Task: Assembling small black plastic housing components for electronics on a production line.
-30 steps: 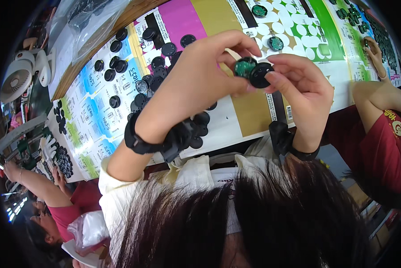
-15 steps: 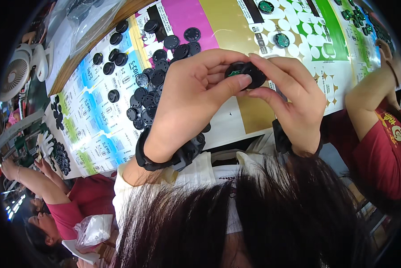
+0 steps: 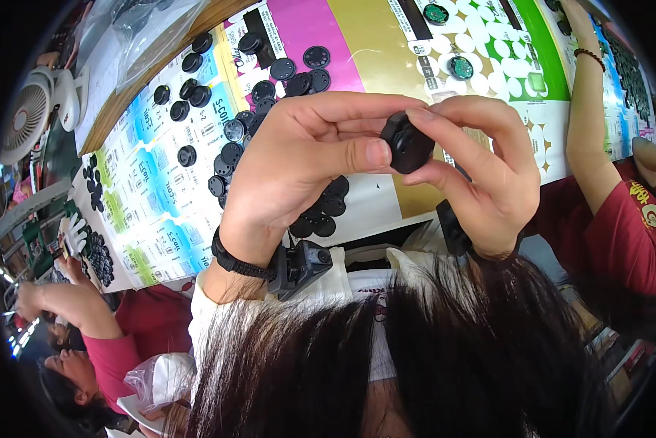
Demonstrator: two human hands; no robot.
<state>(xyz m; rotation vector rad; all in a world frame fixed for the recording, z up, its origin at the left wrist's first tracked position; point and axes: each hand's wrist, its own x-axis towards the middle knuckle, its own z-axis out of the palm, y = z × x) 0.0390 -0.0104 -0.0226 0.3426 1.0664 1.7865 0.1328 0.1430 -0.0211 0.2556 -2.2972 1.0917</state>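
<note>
Between both hands, above the table, is a round black plastic casing [image 3: 409, 143]. My left hand [image 3: 317, 142] pinches its left edge with thumb and fingers. My right hand [image 3: 485, 142] grips its right edge, thumb below and fingertips on top. The casing is tilted, and no green shows on it now. Many loose black discs [image 3: 231, 153] lie in a pile left of and partly behind my left hand. Beyond my right hand, a round green circuit board [image 3: 460, 68] lies on the sheet, with a second green board [image 3: 435, 13] farther back.
Printed sheets [image 3: 149, 182] cover the table. Thicker black round pieces [image 3: 179, 111] stand at the left. A wooden edge [image 3: 149, 73] and a clear plastic bag [image 3: 142, 29] are at the far left. Co-workers sit either side, one arm [image 3: 587, 109] reaching across at right.
The black disc and the part with green inside have come together into one casing, now turned. My left wrist has rotated. The right co-worker's arm has reached farther forward over the table.
</note>
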